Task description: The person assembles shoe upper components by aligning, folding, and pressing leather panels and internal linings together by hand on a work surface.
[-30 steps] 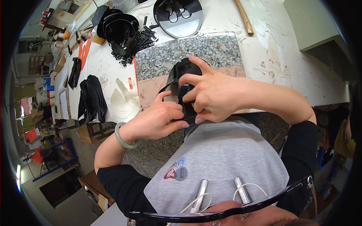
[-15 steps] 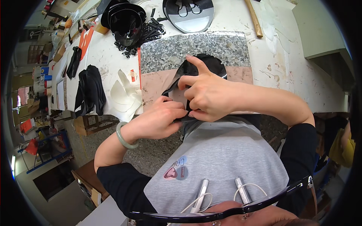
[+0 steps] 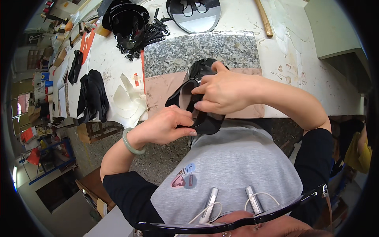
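Observation:
A black leather shoe upper [image 3: 209,126], curved into an open loop with a pale lining, is held between my two hands at the table's near edge. My left hand [image 3: 166,124] pinches its lower left rim between thumb and fingers. Over its right side lies my right hand [image 3: 227,93], fingers curled round the edge and partly inside the opening; the index finger's tip is hidden. Beneath the upper are a pinkish board [image 3: 158,89] and, beyond it, a speckled grey stone slab [image 3: 177,51].
To the left lie white cut pieces [image 3: 130,104], a stack of black pieces [image 3: 94,96] and a smaller black bundle [image 3: 75,65]. Shiny black pieces [image 3: 128,19] and small black strips [image 3: 158,33] sit at the back, near a round mirror [image 3: 197,19]. A wooden handle [image 3: 264,19] lies back right.
The upper has turned so its opening and lower curve now show. My right hand has shifted slightly right, its raised index finger now lowered. My left hand still grips the rim.

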### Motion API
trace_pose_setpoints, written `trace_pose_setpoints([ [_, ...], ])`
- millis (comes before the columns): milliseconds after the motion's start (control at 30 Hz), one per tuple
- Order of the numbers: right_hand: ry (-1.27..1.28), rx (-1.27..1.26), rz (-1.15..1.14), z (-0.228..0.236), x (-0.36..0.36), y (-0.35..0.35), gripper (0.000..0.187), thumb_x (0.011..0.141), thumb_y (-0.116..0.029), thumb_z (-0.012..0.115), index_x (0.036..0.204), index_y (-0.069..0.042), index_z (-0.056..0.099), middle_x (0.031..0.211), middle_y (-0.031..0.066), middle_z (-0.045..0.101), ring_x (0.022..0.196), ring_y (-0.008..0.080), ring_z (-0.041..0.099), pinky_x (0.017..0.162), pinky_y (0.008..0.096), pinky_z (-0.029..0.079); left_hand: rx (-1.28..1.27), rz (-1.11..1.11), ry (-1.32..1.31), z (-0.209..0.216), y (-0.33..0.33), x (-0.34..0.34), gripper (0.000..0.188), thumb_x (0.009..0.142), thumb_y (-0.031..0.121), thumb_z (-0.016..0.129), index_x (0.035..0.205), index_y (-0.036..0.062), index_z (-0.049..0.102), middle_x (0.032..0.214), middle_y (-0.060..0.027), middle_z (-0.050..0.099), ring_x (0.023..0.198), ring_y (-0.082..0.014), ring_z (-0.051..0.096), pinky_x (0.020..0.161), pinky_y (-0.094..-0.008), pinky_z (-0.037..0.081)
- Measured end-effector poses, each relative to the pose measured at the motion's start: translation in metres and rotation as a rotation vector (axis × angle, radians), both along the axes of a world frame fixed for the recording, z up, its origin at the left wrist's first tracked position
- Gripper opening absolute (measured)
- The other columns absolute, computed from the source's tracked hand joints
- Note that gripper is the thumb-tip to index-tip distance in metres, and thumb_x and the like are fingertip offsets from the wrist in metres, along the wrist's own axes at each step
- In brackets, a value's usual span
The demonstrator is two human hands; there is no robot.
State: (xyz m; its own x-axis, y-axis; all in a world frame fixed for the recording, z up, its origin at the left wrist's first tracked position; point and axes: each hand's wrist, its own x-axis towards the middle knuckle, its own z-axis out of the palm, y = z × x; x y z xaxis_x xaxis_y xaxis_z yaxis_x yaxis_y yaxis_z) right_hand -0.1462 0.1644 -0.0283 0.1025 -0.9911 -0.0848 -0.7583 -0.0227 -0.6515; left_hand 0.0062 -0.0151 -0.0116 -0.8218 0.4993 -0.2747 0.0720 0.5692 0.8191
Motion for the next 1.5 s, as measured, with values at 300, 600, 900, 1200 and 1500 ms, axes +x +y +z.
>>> trace_pose_setpoints([
  [300, -0.107, 0.154, 0.158, -0.003, -0.009, -0.025, 0.014, 0.073, -0.020, 0.073, 0.083, -0.010, 0.074, 0.078, 0.0105, 0.069, 0.079, 0.0303, 0.066, 0.070, 0.0392, 0.050, -0.008, -0.070, -0.031, 0.003, -0.012, -0.002, 0.022, 0.081, 0.018, 0.073, 0.077, -0.0006, 0.061, 0.075, -0.0102, 0.057, 0.073, -0.0299, 0.056, 0.073, -0.0378, 0.042],
  [600, -0.343, -0.410, 0.089, -0.028, -0.014, -0.009, 0.013, 0.065, 0.000, 0.073, 0.077, -0.003, 0.073, 0.087, 0.0063, 0.070, 0.091, 0.0245, 0.058, 0.077, 0.0382, 0.050, -0.026, 0.083, -0.083, 0.003, -0.015, 0.004, 0.014, 0.081, 0.011, 0.070, 0.086, -0.0018, 0.065, 0.078, -0.0130, 0.060, 0.077, -0.0324, 0.060, 0.069, -0.0398, 0.045],
  [900, -0.397, -0.427, -0.047, -0.028, -0.013, 0.002, 0.015, 0.067, 0.003, 0.071, 0.081, 0.000, 0.072, 0.093, 0.0074, 0.071, 0.093, 0.0244, 0.061, 0.078, 0.0357, 0.054, 0.021, 0.227, -0.051, -0.003, -0.009, 0.001, 0.018, 0.081, 0.014, 0.071, 0.081, -0.0020, 0.064, 0.072, -0.0098, 0.058, 0.066, -0.0245, 0.055, 0.067, -0.0343, 0.042],
  [1200, -0.601, 0.064, -0.175, -0.013, -0.018, 0.011, 0.016, 0.072, -0.009, 0.072, 0.086, -0.002, 0.071, 0.089, 0.0082, 0.069, 0.089, 0.0233, 0.064, 0.081, 0.0337, 0.051, -0.025, 0.265, 0.054, -0.001, 0.002, 0.000, 0.017, 0.082, 0.017, 0.072, 0.080, 0.0005, 0.070, 0.063, -0.0090, 0.058, 0.054, -0.0235, 0.055, 0.054, -0.0339, 0.041],
  [1500, -0.498, -0.086, -0.198, -0.011, 0.000, 0.009, 0.012, 0.075, -0.012, 0.072, 0.075, -0.001, 0.067, 0.086, 0.0073, 0.069, 0.086, 0.0223, 0.064, 0.073, 0.0317, 0.051, 0.032, 0.262, 0.251, -0.006, 0.010, -0.001, 0.014, 0.081, 0.015, 0.071, 0.082, 0.0012, 0.069, 0.068, -0.0095, 0.061, 0.060, -0.0235, 0.058, 0.057, -0.0343, 0.043],
])
